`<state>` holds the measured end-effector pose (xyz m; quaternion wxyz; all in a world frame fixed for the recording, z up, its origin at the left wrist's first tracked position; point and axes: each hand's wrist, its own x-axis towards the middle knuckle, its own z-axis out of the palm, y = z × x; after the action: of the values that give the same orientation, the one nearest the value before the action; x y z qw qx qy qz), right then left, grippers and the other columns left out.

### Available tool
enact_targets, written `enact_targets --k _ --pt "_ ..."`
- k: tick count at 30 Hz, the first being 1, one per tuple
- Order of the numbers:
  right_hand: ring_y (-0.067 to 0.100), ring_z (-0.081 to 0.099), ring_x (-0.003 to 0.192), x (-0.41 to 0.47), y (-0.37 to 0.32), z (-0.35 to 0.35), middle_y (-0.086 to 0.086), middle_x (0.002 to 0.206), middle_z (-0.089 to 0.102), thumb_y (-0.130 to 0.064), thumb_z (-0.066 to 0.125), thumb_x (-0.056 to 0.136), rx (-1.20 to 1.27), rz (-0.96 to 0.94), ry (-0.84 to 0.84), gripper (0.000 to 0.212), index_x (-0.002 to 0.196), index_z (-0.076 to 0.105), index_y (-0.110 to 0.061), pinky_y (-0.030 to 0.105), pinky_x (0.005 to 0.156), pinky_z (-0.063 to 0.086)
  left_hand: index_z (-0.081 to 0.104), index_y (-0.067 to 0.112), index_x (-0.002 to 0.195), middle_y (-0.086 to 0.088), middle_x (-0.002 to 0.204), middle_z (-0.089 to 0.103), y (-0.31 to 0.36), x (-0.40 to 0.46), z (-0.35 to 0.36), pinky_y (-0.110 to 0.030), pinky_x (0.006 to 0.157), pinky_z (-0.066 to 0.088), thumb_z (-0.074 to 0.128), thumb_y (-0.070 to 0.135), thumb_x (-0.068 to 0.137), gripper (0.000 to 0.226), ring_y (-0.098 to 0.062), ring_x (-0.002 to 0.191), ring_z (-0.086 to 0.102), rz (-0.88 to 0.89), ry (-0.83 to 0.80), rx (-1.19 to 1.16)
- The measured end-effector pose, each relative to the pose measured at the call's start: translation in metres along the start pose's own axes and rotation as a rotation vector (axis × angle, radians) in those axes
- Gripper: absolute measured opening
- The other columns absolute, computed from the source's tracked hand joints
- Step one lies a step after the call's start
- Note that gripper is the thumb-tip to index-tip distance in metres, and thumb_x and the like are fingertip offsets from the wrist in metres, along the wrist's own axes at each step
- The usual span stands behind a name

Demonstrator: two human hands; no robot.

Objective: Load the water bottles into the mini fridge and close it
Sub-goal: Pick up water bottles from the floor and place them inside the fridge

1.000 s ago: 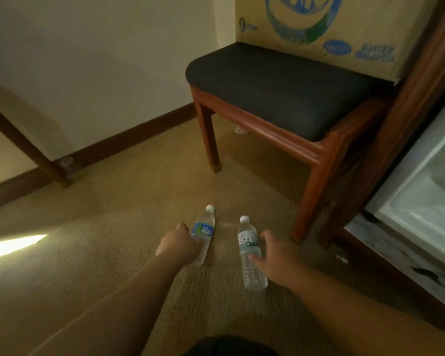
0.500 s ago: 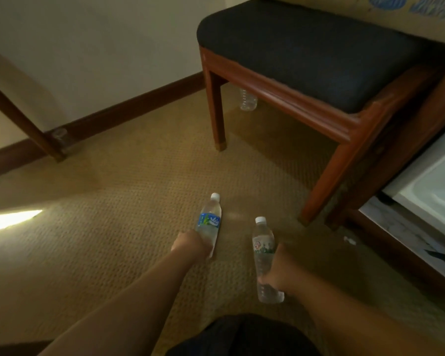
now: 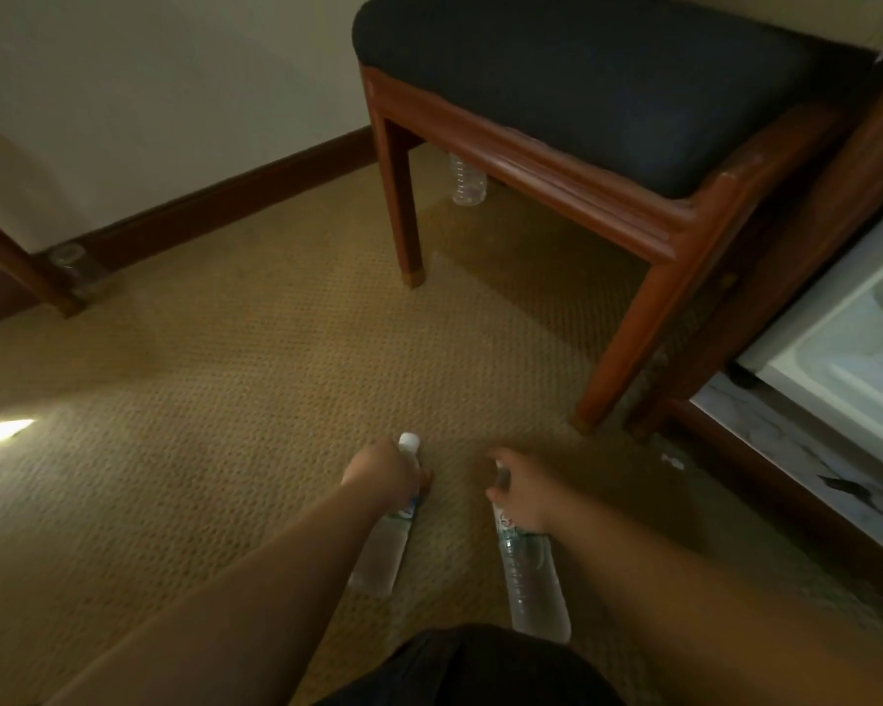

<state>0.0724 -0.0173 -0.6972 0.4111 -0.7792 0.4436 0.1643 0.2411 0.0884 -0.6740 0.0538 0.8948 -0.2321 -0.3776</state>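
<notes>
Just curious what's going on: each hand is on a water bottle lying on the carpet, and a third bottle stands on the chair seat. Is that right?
Not quite. The third bottle stands on the carpet under the chair, not on its seat, as the head view shows. The rest holds: the left hand and right hand are each on a lying bottle.

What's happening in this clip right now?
A person is crouched over a carpet, each hand closed around the neck end of a water bottle. The left hand holds the blue-labelled bottle, the right hand the other bottle. The mini fridge stands open at the right. A third bottle stands under the chair.
</notes>
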Motion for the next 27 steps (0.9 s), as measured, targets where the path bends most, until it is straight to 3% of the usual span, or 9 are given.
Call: enact_targets --k 2,6,9,11,17,22,27 --pt "0.028 0.052 0.13 -0.009 0.004 -0.01 0.008 0.148 0.048 -0.019 0.069 0.094 0.137 0.022 0.015 0.063 0.149 0.041 -0.03 0.044 0.102 0.052 0.057 0.012 0.136 -0.003 0.105 0.067 0.004 -0.001 0.002 -0.029 0.075 0.057 0.065 0.04 0.092 0.053 -0.016 0.089 0.067 0.004 -0.023 0.011" --pt "0.025 0.059 0.12 -0.041 0.022 -0.044 0.003 0.136 0.055 -0.018 0.084 0.079 0.347 0.078 0.044 0.069 0.138 0.051 -0.033 0.038 0.086 0.059 0.056 0.016 0.127 0.0 0.102 0.06 0.021 -0.014 -0.009 -0.034 0.077 0.057 0.078 0.045 0.079 0.06 -0.02 0.094 0.061 0.128 0.046 0.07" --pt "0.017 0.063 0.112 -0.073 0.032 -0.07 -0.004 0.127 0.063 -0.025 0.084 0.079 0.38 0.062 0.081 0.051 0.125 0.063 -0.036 0.035 0.084 0.06 0.06 0.023 0.109 0.004 0.097 0.064 0.037 -0.033 -0.023 -0.034 0.077 0.06 0.085 0.039 0.072 0.048 -0.019 0.095 0.065 0.259 0.035 0.071" --pt "0.012 0.064 0.108 -0.096 0.037 -0.083 -0.007 0.12 0.067 -0.026 0.083 0.08 0.333 0.032 0.095 0.043 0.118 0.066 -0.035 0.038 0.088 0.06 0.065 0.021 0.096 0.006 0.096 0.07 0.049 -0.048 -0.032 -0.037 0.079 0.062 0.087 0.039 0.068 0.04 -0.015 0.092 0.069 0.36 0.021 0.081" --pt "0.005 0.063 0.099 -0.165 0.047 -0.106 -0.008 0.102 0.069 -0.037 0.074 0.087 -0.022 -0.073 0.185 0.022 0.105 0.07 -0.026 0.03 0.096 0.053 0.067 0.033 0.094 0.011 0.093 0.07 0.102 -0.104 -0.056 -0.032 0.075 0.061 0.085 0.052 0.071 0.035 -0.003 0.086 0.067 0.683 -0.011 0.216" --pt "0.005 0.059 0.086 -0.223 0.044 -0.148 -0.011 0.092 0.064 -0.039 0.069 0.089 -0.151 -0.118 0.378 0.009 0.092 0.064 -0.032 0.024 0.076 0.047 0.055 0.036 0.097 0.011 0.09 0.068 0.151 -0.156 -0.078 -0.032 0.07 0.06 0.075 0.062 0.077 0.039 -0.004 0.08 0.067 0.916 0.052 0.274" --pt "0.004 0.063 0.076 -0.272 0.056 -0.217 -0.01 0.079 0.068 -0.04 0.08 0.075 -0.041 -0.058 0.655 0.015 0.085 0.072 -0.033 0.034 0.071 0.055 0.044 0.038 0.108 0.008 0.098 0.064 0.204 -0.204 -0.095 -0.031 0.07 0.061 0.065 0.059 0.089 0.035 -0.008 0.086 0.067 1.125 0.041 0.195"
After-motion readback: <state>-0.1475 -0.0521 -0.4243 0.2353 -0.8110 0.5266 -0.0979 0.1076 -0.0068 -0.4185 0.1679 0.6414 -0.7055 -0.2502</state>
